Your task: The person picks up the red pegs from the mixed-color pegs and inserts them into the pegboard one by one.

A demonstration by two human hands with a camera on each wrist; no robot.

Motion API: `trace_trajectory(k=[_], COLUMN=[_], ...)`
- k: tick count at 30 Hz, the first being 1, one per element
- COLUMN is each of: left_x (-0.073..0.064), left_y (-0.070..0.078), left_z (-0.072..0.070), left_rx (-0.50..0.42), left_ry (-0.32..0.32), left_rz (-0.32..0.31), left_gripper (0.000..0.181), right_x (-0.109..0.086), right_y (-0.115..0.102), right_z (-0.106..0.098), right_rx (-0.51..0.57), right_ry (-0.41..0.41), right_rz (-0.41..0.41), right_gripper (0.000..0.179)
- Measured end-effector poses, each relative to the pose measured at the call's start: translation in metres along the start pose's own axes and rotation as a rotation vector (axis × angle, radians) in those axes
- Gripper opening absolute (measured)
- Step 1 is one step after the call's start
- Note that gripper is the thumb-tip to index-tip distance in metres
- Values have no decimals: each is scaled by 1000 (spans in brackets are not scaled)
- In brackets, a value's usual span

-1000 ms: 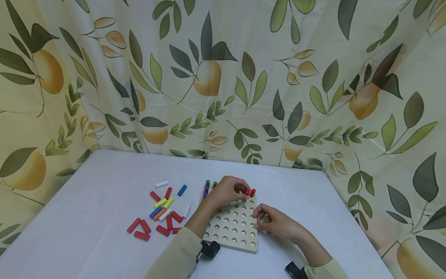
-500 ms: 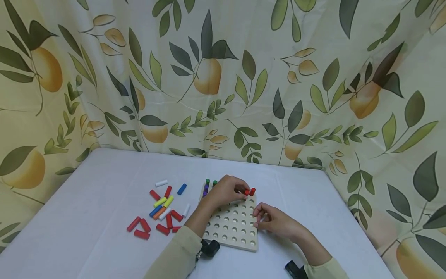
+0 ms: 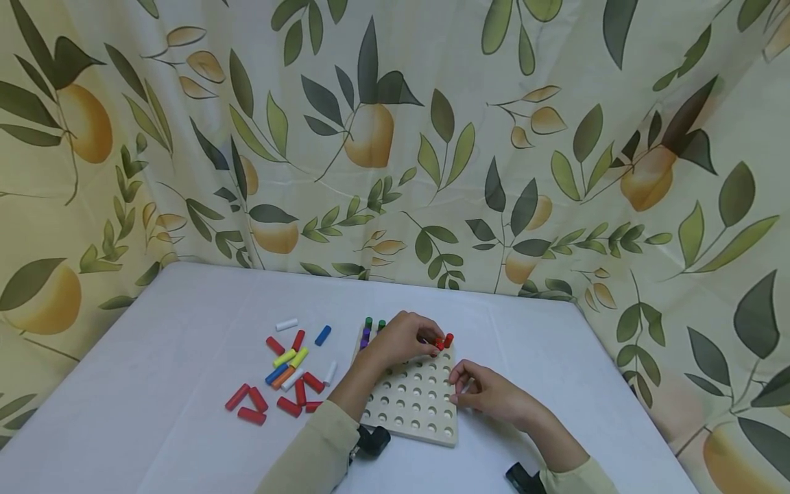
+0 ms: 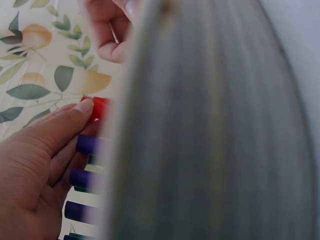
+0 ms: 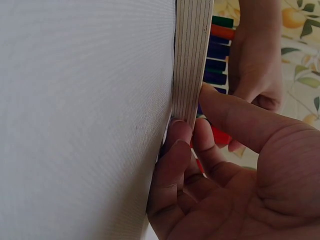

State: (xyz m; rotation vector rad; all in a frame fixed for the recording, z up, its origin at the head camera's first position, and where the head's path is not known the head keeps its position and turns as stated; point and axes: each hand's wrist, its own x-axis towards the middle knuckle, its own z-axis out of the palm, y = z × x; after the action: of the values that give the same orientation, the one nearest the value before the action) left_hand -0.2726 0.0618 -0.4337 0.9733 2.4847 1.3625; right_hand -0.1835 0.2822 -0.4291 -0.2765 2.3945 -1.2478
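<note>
A pale wooden pegboard (image 3: 407,425) with rows of round holes lies on the table. My left hand (image 3: 401,337) reaches over its far part and pinches a red peg (image 4: 100,107) by thumb and fingers at the far right corner. Another red peg (image 3: 448,339) stands right beside it in the corner. My right hand (image 3: 494,394) grips the board's right edge, thumb on the upper face and fingers curled against the side (image 5: 192,60). Purple pegs (image 4: 82,177) and green pegs (image 3: 368,322) stand in the far rows, partly hidden behind the left hand.
Loose pegs lie left of the board: several red ones (image 3: 251,416), yellow ones (image 3: 299,357), blue ones (image 3: 323,335), white ones (image 3: 286,324) and an orange one (image 3: 283,378). A white cloth (image 3: 185,343) covers the table. A patterned curtain (image 3: 420,206) hangs behind it.
The red peg in my left fingers has shifted slightly down toward the board. The right hand and the board stay in place.
</note>
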Motion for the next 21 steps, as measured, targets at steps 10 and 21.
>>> trace_trajectory(k=[10, 21], left_x=[0, 1], left_y=[-1, -3], left_z=[0, -1], left_rx=[-5, 2], left_ry=[-6, -8], left_rz=[18, 30], left_gripper=[17, 20], right_x=[0, 0], right_y=[0, 0], right_z=[0, 0], right_rx=[0, -8], right_ry=[0, 5], right_rz=[-4, 9], right_gripper=[29, 29])
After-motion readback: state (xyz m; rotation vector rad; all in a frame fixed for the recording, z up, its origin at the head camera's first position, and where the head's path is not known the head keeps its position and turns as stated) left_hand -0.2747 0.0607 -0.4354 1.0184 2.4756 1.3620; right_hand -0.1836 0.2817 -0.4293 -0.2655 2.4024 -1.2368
